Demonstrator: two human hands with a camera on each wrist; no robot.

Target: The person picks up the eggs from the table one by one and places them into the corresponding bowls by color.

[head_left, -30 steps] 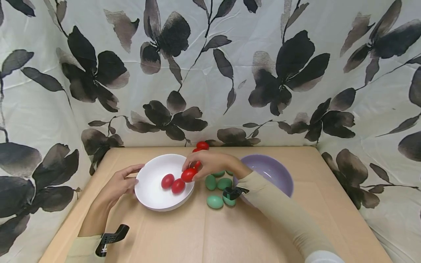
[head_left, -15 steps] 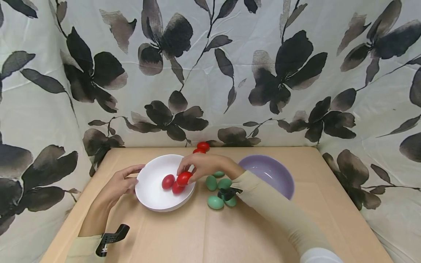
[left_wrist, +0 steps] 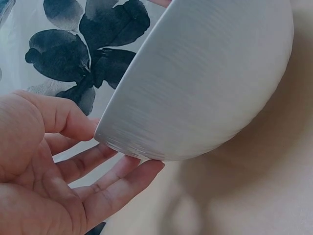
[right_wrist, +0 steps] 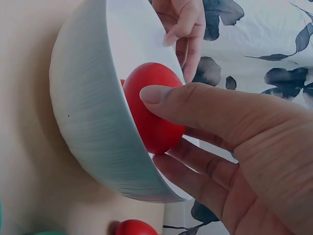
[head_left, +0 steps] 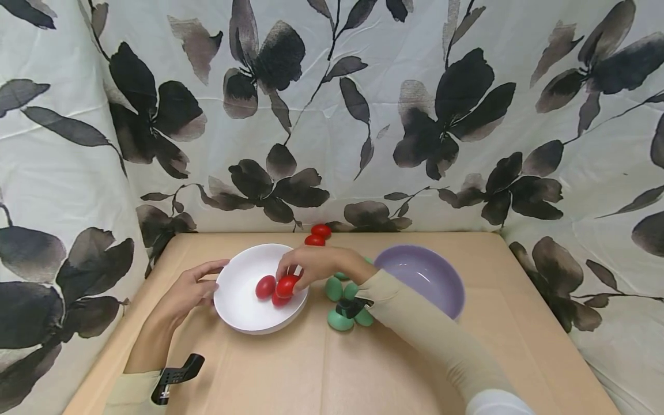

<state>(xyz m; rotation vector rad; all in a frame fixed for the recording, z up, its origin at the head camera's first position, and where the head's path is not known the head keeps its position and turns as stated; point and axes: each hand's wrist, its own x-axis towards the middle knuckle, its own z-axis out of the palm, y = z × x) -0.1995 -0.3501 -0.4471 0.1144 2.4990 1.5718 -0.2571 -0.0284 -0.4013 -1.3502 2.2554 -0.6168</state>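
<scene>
My right hand (head_left: 311, 264) pinches a red egg (right_wrist: 155, 110) between thumb and fingertips. In the head view this egg (head_left: 287, 286) is over the white bowl (head_left: 236, 308), overlapping one of the two red eggs lying in it; the left one of these (head_left: 265, 286) shows whole. My left hand (head_left: 189, 291) holds the bowl's left side. In the left wrist view, fingertips of the left hand (left_wrist: 98, 161) meet the rim and outer wall of the bowl (left_wrist: 195, 88).
Several green eggs (head_left: 339, 320) lie right of the white bowl, partly hidden under my right wrist. A purple bowl (head_left: 430, 282) stands behind my right forearm. Two more red eggs (head_left: 314, 240) lie near the table's (head_left: 270, 374) back edge, by the flowered cloth (head_left: 363, 190).
My right hand has moved left and slightly down with the red egg, from the white bowl's right rim to over its inside. The left hand has stayed at the bowl.
</scene>
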